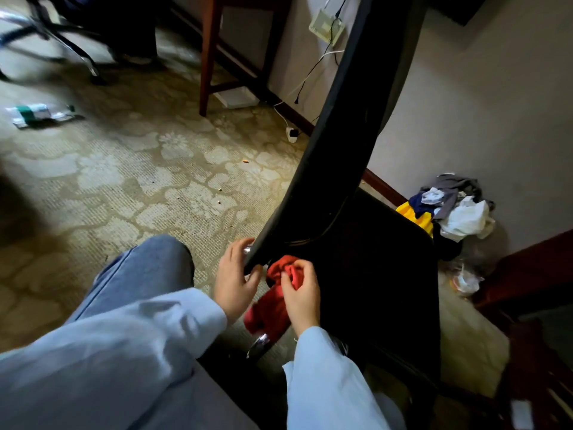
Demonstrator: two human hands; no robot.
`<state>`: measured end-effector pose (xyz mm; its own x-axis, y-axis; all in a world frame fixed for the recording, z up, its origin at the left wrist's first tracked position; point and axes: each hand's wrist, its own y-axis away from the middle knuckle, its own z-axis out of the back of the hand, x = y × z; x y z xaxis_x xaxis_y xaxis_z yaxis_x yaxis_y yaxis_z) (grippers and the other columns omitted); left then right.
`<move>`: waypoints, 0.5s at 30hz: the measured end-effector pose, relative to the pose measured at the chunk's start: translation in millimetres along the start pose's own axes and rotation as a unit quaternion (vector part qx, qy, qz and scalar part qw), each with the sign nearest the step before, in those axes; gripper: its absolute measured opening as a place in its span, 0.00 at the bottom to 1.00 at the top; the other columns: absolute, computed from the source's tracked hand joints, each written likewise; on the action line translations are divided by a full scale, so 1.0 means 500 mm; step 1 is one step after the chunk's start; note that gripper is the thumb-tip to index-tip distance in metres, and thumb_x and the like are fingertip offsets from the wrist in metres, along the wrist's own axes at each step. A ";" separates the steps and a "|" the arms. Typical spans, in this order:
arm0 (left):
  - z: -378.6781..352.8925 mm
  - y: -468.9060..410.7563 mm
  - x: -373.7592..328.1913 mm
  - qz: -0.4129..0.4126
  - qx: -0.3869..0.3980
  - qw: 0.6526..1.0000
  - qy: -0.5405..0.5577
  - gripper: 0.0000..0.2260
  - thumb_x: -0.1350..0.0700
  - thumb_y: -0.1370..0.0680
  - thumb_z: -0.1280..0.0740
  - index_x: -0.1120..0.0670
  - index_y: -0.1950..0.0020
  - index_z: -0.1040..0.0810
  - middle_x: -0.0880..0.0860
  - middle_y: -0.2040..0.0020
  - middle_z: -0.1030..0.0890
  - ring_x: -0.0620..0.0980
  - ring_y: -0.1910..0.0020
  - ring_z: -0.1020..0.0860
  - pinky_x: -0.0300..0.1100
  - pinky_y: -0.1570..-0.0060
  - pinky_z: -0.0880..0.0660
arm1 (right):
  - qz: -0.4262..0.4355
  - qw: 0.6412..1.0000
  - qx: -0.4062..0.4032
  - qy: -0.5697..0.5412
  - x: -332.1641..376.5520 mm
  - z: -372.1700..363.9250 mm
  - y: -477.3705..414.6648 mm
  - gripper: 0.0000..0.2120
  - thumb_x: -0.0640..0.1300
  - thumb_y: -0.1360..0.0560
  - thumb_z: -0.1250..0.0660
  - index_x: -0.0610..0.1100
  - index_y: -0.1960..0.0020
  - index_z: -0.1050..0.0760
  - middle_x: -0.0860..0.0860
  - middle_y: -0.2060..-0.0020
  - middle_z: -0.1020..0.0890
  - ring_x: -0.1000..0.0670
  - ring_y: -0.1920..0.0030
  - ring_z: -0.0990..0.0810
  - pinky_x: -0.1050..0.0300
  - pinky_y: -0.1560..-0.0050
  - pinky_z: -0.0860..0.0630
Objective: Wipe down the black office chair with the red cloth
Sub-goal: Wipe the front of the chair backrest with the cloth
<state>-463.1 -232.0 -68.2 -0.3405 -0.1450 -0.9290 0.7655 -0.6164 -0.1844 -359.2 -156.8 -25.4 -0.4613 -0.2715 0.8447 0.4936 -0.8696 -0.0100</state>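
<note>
The black office chair (366, 262) fills the middle right; its backrest rises steeply to the top and its dark seat spreads below. My left hand (233, 279) grips the lower end of the backrest edge, fingers curled round it beside a chrome fitting. My right hand (302, 301) pinches the bunched red cloth (274, 297) and holds it against the chair where backrest meets seat. Part of the cloth hangs down below my hands, over a chrome frame tube (259, 344).
Patterned carpet (139, 181) lies to the left, with a plastic bottle (38, 114). A wooden table leg (209, 54) and white cables (297, 88) run along the wall. A pile of clothes (449, 209) sits behind the seat. Dark wooden furniture (533, 305) stands at right.
</note>
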 end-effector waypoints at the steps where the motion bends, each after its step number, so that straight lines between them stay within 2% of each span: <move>1: -0.014 0.020 -0.020 0.006 -0.013 0.999 0.045 0.23 0.46 0.28 0.38 0.54 0.35 0.30 0.51 0.41 0.27 0.50 0.41 0.28 0.53 0.40 0.29 | -0.008 0.998 -0.005 -0.054 0.014 0.003 0.000 0.11 0.36 0.25 0.35 0.52 0.54 0.31 0.52 0.54 0.23 0.53 0.52 0.23 0.75 0.56 0.32; 3: -0.037 0.045 -0.068 0.033 0.063 0.982 0.175 0.17 0.44 0.26 0.40 0.47 0.39 0.29 0.46 0.44 0.25 0.42 0.42 0.26 0.46 0.39 0.30 | -0.029 0.991 0.003 -0.127 0.037 0.007 0.001 0.11 0.35 0.24 0.37 0.51 0.51 0.32 0.53 0.54 0.23 0.55 0.52 0.24 0.75 0.54 0.30; 5: -0.055 0.049 -0.108 0.070 0.126 0.946 0.290 0.12 0.48 0.23 0.39 0.43 0.39 0.30 0.45 0.42 0.24 0.40 0.39 0.27 0.37 0.37 0.31 | -0.066 0.980 0.023 -0.188 0.042 0.011 0.001 0.09 0.37 0.22 0.39 0.51 0.48 0.30 0.53 0.52 0.22 0.56 0.51 0.23 0.70 0.52 0.28; 7: -0.066 0.039 -0.137 0.118 0.093 0.926 0.346 0.09 0.55 0.19 0.40 0.47 0.39 0.31 0.46 0.45 0.23 0.40 0.44 0.25 0.28 0.43 0.30 | -0.099 0.968 0.064 -0.220 0.037 0.025 -0.002 0.08 0.42 0.20 0.41 0.53 0.48 0.27 0.50 0.50 0.20 0.53 0.48 0.21 0.61 0.49 0.27; 9: -0.079 0.031 -0.154 0.180 0.052 0.904 0.385 0.07 0.60 0.20 0.40 0.52 0.43 0.31 0.48 0.53 0.23 0.36 0.56 0.23 0.25 0.56 0.29 | -0.101 0.963 0.138 -0.207 0.035 0.049 -0.009 0.10 0.45 0.20 0.42 0.54 0.46 0.24 0.49 0.46 0.19 0.52 0.44 0.22 0.59 0.45 0.28; 11: -0.097 0.028 -0.150 0.215 0.023 0.885 0.413 0.04 0.61 0.20 0.39 0.52 0.48 0.28 0.51 0.57 0.23 0.39 0.59 0.23 0.31 0.54 0.27 | -0.077 0.974 0.171 -0.128 0.035 0.078 -0.020 0.10 0.42 0.20 0.40 0.50 0.43 0.24 0.53 0.49 0.19 0.55 0.46 0.21 0.60 0.43 0.27; 12: -0.112 0.030 -0.141 0.228 0.008 0.885 0.405 0.03 0.60 0.20 0.38 0.52 0.51 0.27 0.51 0.57 0.23 0.43 0.58 0.23 0.37 0.51 0.26 | -0.050 0.986 0.146 -0.062 0.039 0.094 -0.028 0.11 0.41 0.22 0.39 0.48 0.42 0.23 0.54 0.52 0.18 0.55 0.48 0.20 0.58 0.44 0.25; 14: -0.142 0.034 -0.121 0.269 -0.036 0.889 0.368 0.02 0.56 0.22 0.37 0.51 0.54 0.28 0.51 0.59 0.22 0.48 0.57 0.24 0.49 0.46 0.26 | 0.002 0.998 0.040 0.054 0.044 0.131 -0.045 0.10 0.42 0.25 0.36 0.46 0.45 0.22 0.53 0.57 0.18 0.49 0.51 0.19 0.49 0.45 0.24; 15: -0.151 0.035 -0.115 0.294 -0.064 0.889 0.346 0.02 0.56 0.22 0.37 0.51 0.54 0.28 0.50 0.59 0.23 0.49 0.56 0.24 0.51 0.44 0.27 | 0.011 0.998 0.004 0.069 0.051 0.148 -0.055 0.11 0.41 0.26 0.35 0.46 0.44 0.23 0.52 0.58 0.19 0.48 0.53 0.19 0.51 0.46 0.23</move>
<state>-388.8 -176.2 -42.0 0.5227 0.1254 -0.8433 0.7709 -0.4919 0.4047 -330.0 -109.2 36.2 -0.5468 -0.3459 0.7625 0.5112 -0.8592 -0.0232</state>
